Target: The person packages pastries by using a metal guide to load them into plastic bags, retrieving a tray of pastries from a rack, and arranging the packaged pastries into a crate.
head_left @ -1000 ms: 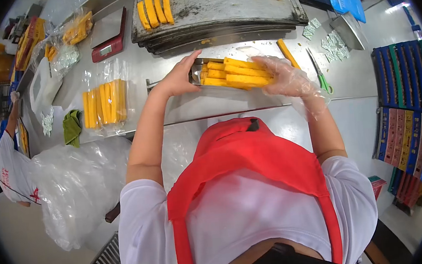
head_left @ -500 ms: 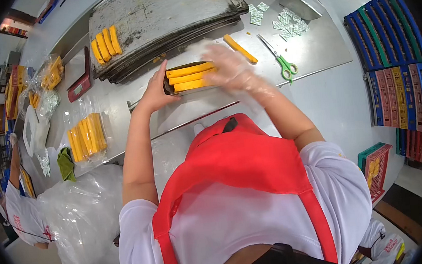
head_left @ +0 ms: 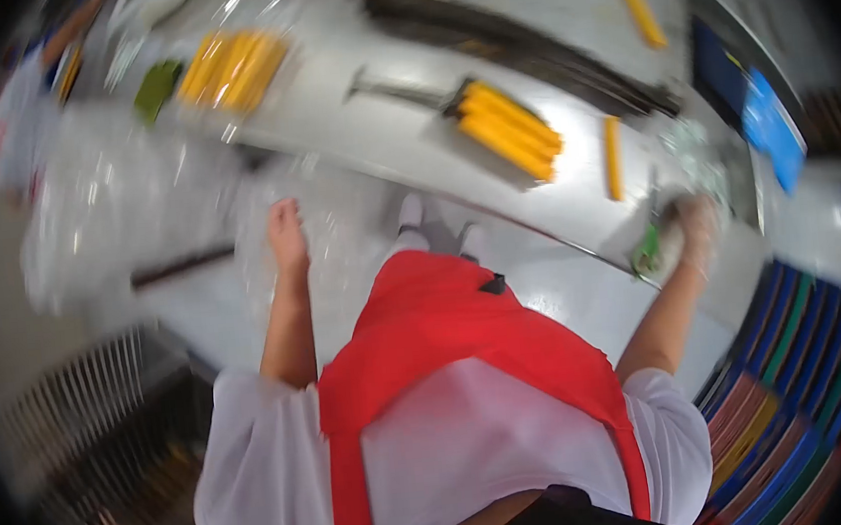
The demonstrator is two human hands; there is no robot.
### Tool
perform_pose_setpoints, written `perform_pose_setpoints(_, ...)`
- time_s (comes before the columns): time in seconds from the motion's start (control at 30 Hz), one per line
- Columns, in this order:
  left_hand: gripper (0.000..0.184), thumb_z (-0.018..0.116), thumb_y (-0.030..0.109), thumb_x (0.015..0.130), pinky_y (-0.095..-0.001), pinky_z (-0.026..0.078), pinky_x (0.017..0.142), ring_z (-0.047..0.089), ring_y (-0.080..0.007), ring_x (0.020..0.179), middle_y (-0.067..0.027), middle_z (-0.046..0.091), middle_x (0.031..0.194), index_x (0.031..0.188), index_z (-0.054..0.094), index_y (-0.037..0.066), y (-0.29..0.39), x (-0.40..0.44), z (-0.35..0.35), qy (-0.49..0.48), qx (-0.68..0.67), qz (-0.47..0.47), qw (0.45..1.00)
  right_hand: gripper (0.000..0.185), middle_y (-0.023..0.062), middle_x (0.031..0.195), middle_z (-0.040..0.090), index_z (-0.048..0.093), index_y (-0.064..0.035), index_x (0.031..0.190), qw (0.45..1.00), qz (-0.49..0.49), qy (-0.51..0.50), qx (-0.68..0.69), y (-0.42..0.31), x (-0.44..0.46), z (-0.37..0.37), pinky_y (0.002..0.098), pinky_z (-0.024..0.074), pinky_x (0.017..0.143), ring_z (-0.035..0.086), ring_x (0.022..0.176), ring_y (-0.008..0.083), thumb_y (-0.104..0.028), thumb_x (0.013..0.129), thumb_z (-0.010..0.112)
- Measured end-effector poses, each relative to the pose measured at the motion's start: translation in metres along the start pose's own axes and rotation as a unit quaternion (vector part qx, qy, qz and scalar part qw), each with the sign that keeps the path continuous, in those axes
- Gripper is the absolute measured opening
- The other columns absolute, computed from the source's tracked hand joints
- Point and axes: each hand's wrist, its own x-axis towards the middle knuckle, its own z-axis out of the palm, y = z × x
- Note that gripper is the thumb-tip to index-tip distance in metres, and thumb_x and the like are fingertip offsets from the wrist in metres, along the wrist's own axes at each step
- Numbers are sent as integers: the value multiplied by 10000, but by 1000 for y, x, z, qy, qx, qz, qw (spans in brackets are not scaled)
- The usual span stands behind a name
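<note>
The steel worktop [head_left: 348, 119] carries a metal holder [head_left: 459, 97] of yellow bars [head_left: 509, 132]; left of the holder, bagged bars [head_left: 234, 71] and a green cloth [head_left: 158, 90]; right, a loose bar [head_left: 614, 158] and green-handled scissors [head_left: 648, 248]; beyond, stacked trays [head_left: 511, 37].

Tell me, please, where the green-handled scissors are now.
In the head view, the green-handled scissors lie near the right end of the metal table, by its front edge, just left of the right hand.

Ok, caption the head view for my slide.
Right hand near green-handled scissors; left hand off the metal table, where yellow sticks lie side by side.
</note>
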Motion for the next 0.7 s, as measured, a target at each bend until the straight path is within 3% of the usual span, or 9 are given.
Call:
perform_pose_setpoints(0.1, 200, 531, 195, 845, -270, 428, 680, 551, -129, 763, -60, 609, 807, 861, 607, 10, -83, -50, -45, 36, 98, -117, 988, 219, 129, 771, 626, 617, -70, 756, 997, -16, -48, -60, -13, 16, -30, 400, 487, 666, 605, 759, 281, -269, 782, 529)
perform_pose_setpoints(0.17, 217, 544, 209, 832, -278, 434, 665, 566, -141, 730, -74, 617, 762, 837, 620, 5, -108, -79, -68, 60, 147, -149, 976, 191, 122, 707, 604, 609, -51, 688, 980, -169, 106, 3, 4, 16, -18, 393, 476, 642, 590, 719, 282, -206, 768, 532)
perform_pose_setpoints(0.23, 247, 581, 242, 789, -303, 447, 641, 590, -188, 683, -109, 618, 692, 818, 640, 4, -120, -88, -76, 22, 239, -228, 944, 173, 130, 676, 584, 576, -30, 619, 977, -204, 5, -56, 27, 13, -12, 395, 459, 613, 566, 672, 288, -145, 740, 532)
perform_pose_setpoints(0.3, 256, 588, 253, 777, -316, 450, 629, 591, -223, 658, -117, 618, 677, 807, 642, 4, -148, -83, -82, 12, 249, -220, 943, 187, 137, 646, 563, 534, -18, 584, 992, -99, -7, 75, 17, 9, -44, 378, 449, 599, 547, 637, 284, -133, 731, 533)
perform_pose_setpoints(0.4, 250, 584, 247, 768, -341, 454, 639, 594, -276, 669, -135, 621, 695, 796, 641, 5, -179, -45, -83, -36, 280, -223, 933, 338, 194, 1005, 569, 576, 15, 973, 954, -115, -60, -269, 143, -38, -20, 398, 456, 714, 559, 882, 320, -295, 851, 521)
perform_pose_setpoints(0.43, 235, 573, 230, 771, -354, 456, 663, 595, -294, 704, -145, 625, 728, 794, 639, 6, -192, -26, -82, -72, 303, -233, 921, 352, 201, 951, 588, 589, 28, 953, 982, 27, -116, -146, 111, -49, -52, 400, 452, 692, 564, 825, 331, -299, 831, 539)
perform_pose_setpoints(0.5, 221, 550, 211, 781, -365, 454, 693, 595, -303, 757, -151, 624, 755, 825, 633, 11, -238, 6, -77, -65, 293, -214, 929, 382, 215, 841, 627, 615, 54, 912, 931, 339, -102, 94, 16, -68, -134, 403, 446, 646, 575, 711, 352, -306, 791, 576)
perform_pose_setpoints(0.57, 213, 526, 192, 791, -376, 451, 724, 594, -313, 809, -156, 624, 781, 856, 627, 16, -287, 33, -75, -58, 282, -198, 937, 273, 206, 875, 633, 628, 28, 860, 923, 243, -248, -168, -79, -94, -189, 405, 489, 655, 620, 774, 350, -217, 747, 587)
perform_pose_setpoints(0.7, 427, 524, 161, 759, -399, 408, 907, 484, -357, 1080, -192, 462, 1222, 1185, 518, 138, -381, 93, -74, -101, 383, -302, 867, 257, 200, 863, 631, 630, 18, 856, 891, 76, -431, -123, -170, -171, -190, 404, 489, 660, 618, 774, 347, -209, 743, 584)
